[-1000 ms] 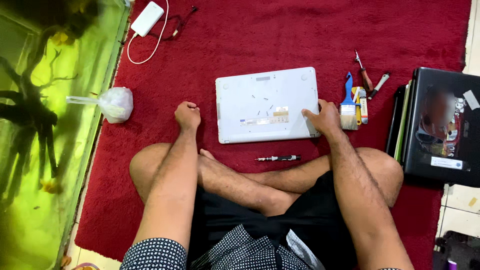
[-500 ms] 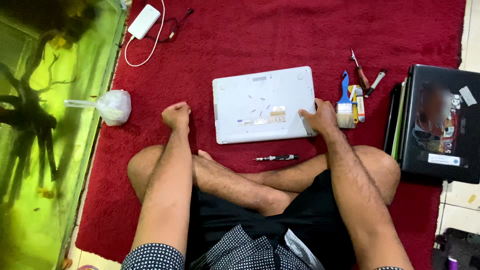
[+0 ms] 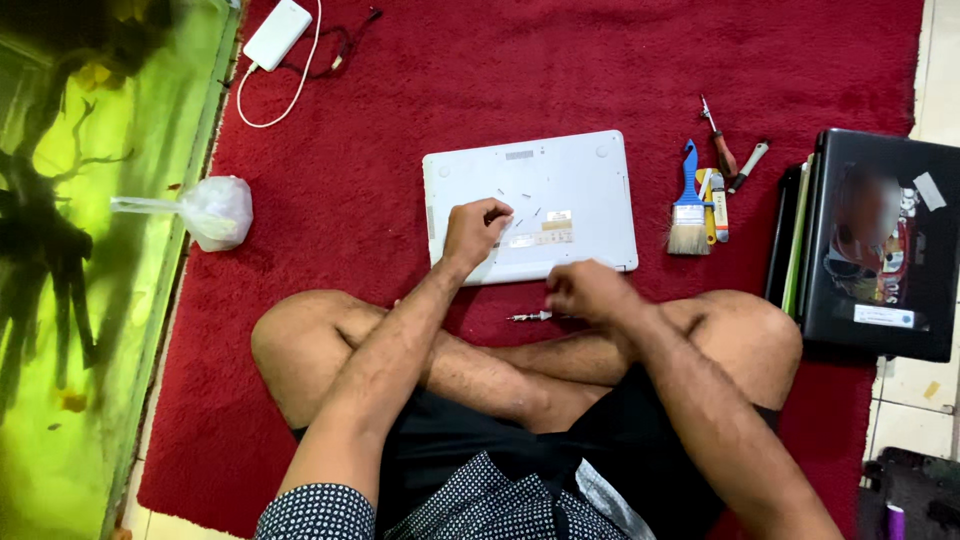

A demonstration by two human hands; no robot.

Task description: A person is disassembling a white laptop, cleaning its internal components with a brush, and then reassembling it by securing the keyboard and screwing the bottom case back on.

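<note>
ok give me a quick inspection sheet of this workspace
surface: red carpet.
job's things: white laptop lying bottom up, small screws loose on it; screwdriver on the carpet in front of it.
clutter: blue-handled brush, small hand tools, tied plastic bag, black laptop.
hands: left hand on the white laptop, fingers pinched; right hand closing on the screwdriver handle.
cables: white charger with white cord.
surroundings: green-yellow tank at one side, tiled floor.

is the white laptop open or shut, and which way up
Shut, lying upside down: the white laptop shows its flat underside with vent slots and a label sticker.
</note>
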